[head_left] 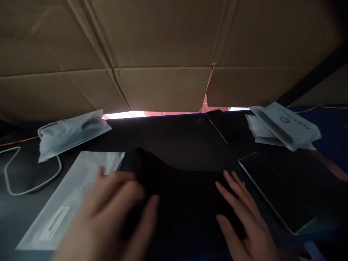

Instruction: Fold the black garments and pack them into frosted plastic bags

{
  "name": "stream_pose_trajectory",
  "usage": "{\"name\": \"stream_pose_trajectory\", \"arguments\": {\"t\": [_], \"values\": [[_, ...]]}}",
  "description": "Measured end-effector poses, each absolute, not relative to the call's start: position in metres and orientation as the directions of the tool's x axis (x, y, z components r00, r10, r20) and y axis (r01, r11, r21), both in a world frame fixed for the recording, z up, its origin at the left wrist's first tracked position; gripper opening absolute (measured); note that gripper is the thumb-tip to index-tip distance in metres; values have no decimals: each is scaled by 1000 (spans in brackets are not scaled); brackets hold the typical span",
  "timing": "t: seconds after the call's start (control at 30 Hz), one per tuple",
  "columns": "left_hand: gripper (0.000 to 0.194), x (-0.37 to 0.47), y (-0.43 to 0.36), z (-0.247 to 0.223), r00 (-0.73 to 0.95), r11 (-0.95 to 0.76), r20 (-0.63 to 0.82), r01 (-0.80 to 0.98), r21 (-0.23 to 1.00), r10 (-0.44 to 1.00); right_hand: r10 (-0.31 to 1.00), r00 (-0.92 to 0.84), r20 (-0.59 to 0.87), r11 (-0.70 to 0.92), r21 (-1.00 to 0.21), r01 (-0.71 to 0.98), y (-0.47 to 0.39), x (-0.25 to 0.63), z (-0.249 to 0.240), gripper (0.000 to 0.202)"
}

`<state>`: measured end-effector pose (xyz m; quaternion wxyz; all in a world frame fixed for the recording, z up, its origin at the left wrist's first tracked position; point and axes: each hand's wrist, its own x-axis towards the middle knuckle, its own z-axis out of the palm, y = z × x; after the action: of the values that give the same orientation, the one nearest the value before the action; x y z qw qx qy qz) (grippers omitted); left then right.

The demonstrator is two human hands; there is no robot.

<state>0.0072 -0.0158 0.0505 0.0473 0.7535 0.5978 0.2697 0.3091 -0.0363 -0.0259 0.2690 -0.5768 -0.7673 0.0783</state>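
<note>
- Resting low in the frame, both your hands lie on a black cloth (185, 195) spread across the dark table (168, 137) at lower centre.
- Your left hand (114, 214) sits blurred at lower left, fingers curled over the cloth's left edge; whether it pinches the fabric or only presses it, you cannot tell from this view.
- Your right hand (244, 217) lies flat at lower right, fingers spread and loose, grasping nothing.
- Just right of that hand, a dark phone (274, 192) lies face up, bare of any wrapping; a second phone (224, 126) lies further up, right of centre.
- A flat white packet (70, 195) lies touching your left hand, seemingly unopened; more packets sit at upper left (70, 132) and upper right (282, 127).
- Judging by this, the cloth work looks under way, with the packets not yet dealt with.
- A white cable (32, 174) loops at the left edge; a cardboard wall (163, 47) fills the top.
</note>
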Motion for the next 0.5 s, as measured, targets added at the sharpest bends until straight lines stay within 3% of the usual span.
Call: {"name": "stream_pose_trajectory", "arguments": {"t": [0.07,0.13,0.3,0.5], "values": [[15,33,-12,45,323,-426,321,841,334,890,928,-175,328,317,-453,833,-38,312,-25,53],[32,43,-10,38,439,-512,289,817,264,850,922,-176,344,329,-462,823,-39,313,-24,53],[50,26,-10,28,413,-477,283,852,217,866,917,-118,381,316,-515,797,-38,310,-23,46],[70,21,-17,6,524,-541,188,839,50,830,921,-70,383,295,-571,766,-37,310,-21,41]]}}
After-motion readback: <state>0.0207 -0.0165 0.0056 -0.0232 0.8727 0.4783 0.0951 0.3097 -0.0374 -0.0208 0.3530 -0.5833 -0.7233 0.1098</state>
